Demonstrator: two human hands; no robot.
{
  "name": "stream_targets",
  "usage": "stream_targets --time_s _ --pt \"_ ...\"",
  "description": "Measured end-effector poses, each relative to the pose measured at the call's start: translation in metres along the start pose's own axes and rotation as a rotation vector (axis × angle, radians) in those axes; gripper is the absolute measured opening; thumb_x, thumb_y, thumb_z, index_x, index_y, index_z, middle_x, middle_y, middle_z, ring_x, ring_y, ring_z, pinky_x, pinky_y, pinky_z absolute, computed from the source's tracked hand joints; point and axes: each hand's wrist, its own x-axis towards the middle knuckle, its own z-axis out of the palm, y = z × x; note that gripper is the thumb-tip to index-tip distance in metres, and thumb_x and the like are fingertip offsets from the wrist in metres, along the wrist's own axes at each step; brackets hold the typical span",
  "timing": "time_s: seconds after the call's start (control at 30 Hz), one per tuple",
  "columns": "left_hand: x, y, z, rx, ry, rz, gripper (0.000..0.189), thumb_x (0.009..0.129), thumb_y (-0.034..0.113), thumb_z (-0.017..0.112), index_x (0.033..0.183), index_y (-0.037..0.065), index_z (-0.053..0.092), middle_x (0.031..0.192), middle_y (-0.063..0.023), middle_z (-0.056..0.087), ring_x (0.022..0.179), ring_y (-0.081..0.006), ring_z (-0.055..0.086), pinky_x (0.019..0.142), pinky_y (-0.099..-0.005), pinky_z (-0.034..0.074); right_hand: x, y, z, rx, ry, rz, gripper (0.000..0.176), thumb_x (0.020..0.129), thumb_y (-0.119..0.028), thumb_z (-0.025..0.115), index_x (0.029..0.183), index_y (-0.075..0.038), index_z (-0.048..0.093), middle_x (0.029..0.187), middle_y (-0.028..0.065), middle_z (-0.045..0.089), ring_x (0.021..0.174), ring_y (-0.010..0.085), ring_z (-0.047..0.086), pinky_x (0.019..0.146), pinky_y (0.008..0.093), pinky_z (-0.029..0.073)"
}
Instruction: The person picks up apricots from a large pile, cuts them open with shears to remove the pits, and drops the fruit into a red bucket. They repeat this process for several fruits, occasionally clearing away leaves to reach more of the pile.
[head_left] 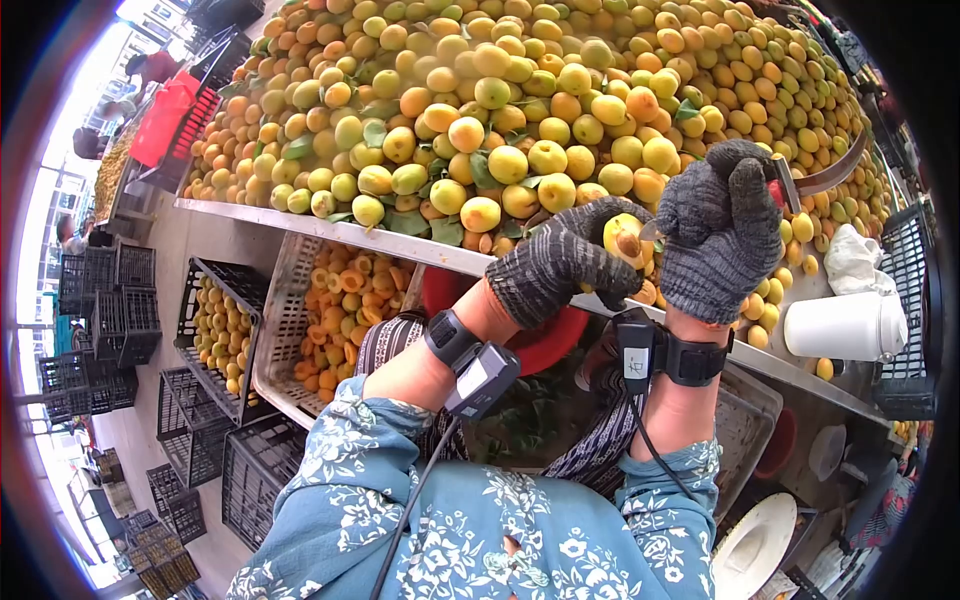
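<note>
Both hands wear dark grey knitted gloves. My left hand [568, 258] is closed around an apricot [622, 236], whose cut side shows the brown pit. Close on its right, my right hand [720, 232] is wrapped round a knife with a red handle; a small blade tip [650, 231] points at the apricot, and a curved blade [835, 172] stands out on the other side. Beyond the hands a large heap of yellow-orange apricots [490, 92] with some green leaves covers the metal-edged table [340, 226].
Below the table edge stands a crate [282, 335] of halved apricots, beside a black crate [250, 292] of whole ones. A red basin [550, 345] sits under my hands. On the right are a white container [845, 326] and a white bag [858, 262]. Black crates [180, 430] stand left.
</note>
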Motion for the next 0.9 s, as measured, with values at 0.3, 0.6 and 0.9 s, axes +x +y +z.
stream_targets --time_s 0.3,0.6,0.9 --pt "0.003 -0.004 0.002 0.146 0.131 0.050 0.039 0.074 0.015 0.070 0.108 0.003 0.058 0.097 -0.0024 0.057 0.091 -0.0113 0.052 0.078 -0.0266 0.045 0.000 0.014 0.003 -0.063 0.105 -0.082 0.017 0.080 -0.015 0.071 0.089 -0.002 0.064 0.064 -0.0005 0.056 0.048 0.0055 0.047 0.043 0.0180 0.036" --pt "0.004 -0.004 0.000 0.230 0.148 0.066 0.045 0.069 0.010 0.071 0.112 0.001 0.057 0.108 -0.0093 0.060 0.101 -0.0172 0.055 0.090 -0.0300 0.044 -0.004 0.022 0.010 0.001 0.158 0.034 0.013 0.083 -0.015 0.068 0.085 -0.004 0.061 0.056 -0.0018 0.046 0.041 0.0071 0.042 0.036 0.0207 0.030" --pt "0.012 -0.020 -0.007 0.266 0.188 0.045 0.043 0.065 0.008 0.072 0.106 0.002 0.058 0.098 -0.0081 0.062 0.092 -0.0160 0.056 0.086 -0.0310 0.045 0.002 0.033 -0.006 0.133 0.221 0.215 0.016 0.087 -0.019 0.063 0.078 -0.008 0.057 0.051 -0.0051 0.036 0.040 0.0075 0.032 0.038 0.0232 0.028"
